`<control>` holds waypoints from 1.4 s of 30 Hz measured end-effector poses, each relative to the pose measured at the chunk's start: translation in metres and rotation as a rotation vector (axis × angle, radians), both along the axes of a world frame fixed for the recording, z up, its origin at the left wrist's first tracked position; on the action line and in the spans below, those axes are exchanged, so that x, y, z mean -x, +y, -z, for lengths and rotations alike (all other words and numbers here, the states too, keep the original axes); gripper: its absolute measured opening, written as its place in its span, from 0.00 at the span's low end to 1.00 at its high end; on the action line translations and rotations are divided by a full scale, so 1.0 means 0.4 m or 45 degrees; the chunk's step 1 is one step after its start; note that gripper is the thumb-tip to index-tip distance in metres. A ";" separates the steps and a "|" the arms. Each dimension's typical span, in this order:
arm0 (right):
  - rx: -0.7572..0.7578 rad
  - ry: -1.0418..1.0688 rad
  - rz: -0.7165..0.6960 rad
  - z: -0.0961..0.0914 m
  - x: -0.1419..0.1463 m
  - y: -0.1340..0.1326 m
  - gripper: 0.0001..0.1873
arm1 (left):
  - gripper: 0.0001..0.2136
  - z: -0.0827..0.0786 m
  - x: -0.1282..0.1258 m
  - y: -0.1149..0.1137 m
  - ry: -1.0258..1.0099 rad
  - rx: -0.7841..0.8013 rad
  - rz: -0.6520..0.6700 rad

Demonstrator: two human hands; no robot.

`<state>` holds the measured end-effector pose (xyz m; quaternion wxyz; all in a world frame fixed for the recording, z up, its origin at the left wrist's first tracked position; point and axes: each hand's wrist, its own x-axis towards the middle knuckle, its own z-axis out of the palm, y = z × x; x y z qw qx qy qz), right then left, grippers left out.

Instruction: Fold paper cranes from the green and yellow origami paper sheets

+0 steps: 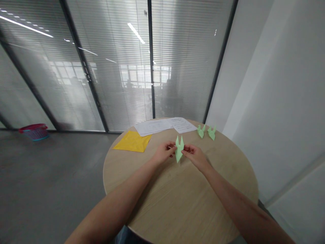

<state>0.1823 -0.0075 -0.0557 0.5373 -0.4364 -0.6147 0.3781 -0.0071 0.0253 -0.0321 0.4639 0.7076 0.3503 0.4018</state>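
While between both hands (163, 152) (197, 156), green paper (179, 151)

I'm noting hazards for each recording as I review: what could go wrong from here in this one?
The green folded paper is held between the left hand and right hand; an uneven pull might tear or crease it.

Two green paper figures sit near the far edge of the table; a bump could tip them or knock them off.
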 end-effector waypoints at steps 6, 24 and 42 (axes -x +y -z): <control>0.031 0.007 -0.068 0.015 -0.009 0.005 0.15 | 0.14 -0.005 0.002 0.003 0.024 0.012 -0.034; 0.323 0.167 -0.264 -0.025 0.020 -0.045 0.10 | 0.19 -0.059 0.020 -0.019 -0.062 -0.064 0.093; 0.378 0.108 -0.293 -0.045 0.015 -0.059 0.07 | 0.07 -0.101 0.047 -0.035 0.202 -0.447 0.003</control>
